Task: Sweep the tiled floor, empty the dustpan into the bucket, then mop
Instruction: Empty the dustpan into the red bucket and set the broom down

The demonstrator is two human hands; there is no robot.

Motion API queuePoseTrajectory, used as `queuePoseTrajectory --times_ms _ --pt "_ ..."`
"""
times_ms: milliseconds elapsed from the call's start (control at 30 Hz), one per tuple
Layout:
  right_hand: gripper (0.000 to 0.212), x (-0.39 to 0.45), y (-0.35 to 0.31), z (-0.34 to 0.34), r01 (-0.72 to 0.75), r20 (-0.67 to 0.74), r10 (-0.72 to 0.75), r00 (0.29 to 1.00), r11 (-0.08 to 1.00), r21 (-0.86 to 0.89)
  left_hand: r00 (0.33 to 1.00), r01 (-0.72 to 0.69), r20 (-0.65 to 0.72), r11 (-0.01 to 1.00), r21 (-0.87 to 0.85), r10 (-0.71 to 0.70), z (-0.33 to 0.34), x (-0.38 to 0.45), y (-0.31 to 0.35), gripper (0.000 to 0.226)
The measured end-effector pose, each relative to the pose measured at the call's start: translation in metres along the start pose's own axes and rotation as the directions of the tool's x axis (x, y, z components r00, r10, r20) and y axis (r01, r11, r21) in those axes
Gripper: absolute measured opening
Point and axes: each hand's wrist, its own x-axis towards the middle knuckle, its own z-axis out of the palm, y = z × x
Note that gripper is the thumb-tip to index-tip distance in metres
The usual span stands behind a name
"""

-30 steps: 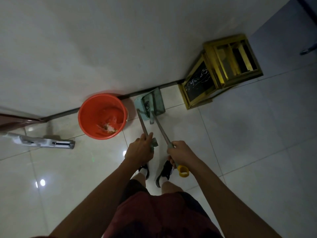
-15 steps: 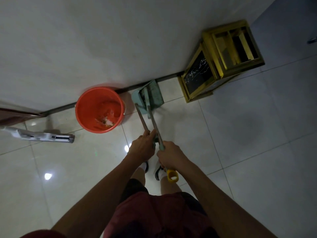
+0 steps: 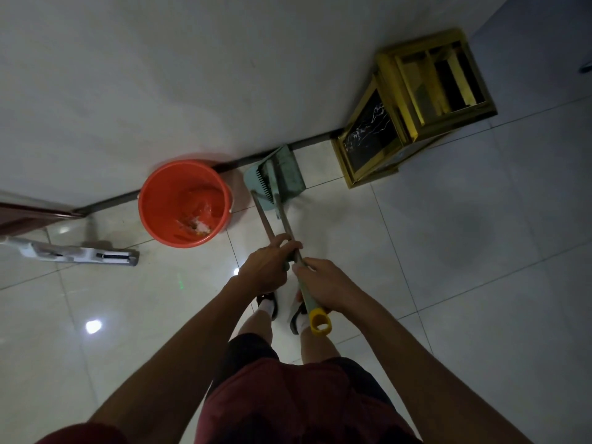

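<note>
- Gripping one long handle, your left hand [image 3: 267, 269] curls round the dustpan handle [image 3: 263, 217].
- Your right hand [image 3: 323, 285] grips the broom handle [image 3: 286, 221].
- Teal dustpan [image 3: 278, 177] stands at the wall, beside the orange bucket [image 3: 184, 203].
- A mop [image 3: 69, 253] lies left.

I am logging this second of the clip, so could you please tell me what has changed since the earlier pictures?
The right hand and left hand have drawn together, so the two handles now nearly meet in the grips. Each hand holds its handle as before: the right the yellow-capped broom handle, the left the dustpan handle. The dustpan remains by the wall beside the orange bucket.
</note>
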Motion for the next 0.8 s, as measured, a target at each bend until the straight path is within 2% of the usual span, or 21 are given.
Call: queuePoseTrajectory --times_ms 167,500,667,800 --pt "0.038 0.01 0.02 -0.014 -0.035 -0.133 0.043 0.99 0.998 0.058 0.999 0.022 -0.05 1.0 -0.008 -0.022 -0.009 0.002 0.006 0.063" --pt "0.042 0.029 0.05 -0.024 -0.094 -0.138 0.105 0.985 0.992 0.085 0.995 0.041 -0.091 0.997 0.069 -0.035 -0.016 -0.002 0.011 0.045" --pt "0.041 0.036 0.046 -0.034 -0.079 -0.166 0.097 0.981 0.99 0.113 0.991 0.023 -0.134 0.992 0.125 -0.006 -0.033 -0.007 0.013 0.047" --pt "0.04 0.044 0.04 -0.041 -0.077 -0.191 0.096 0.977 0.991 0.106 0.977 0.123 -0.187 0.989 0.077 -0.106 -0.056 -0.007 0.02 0.049"
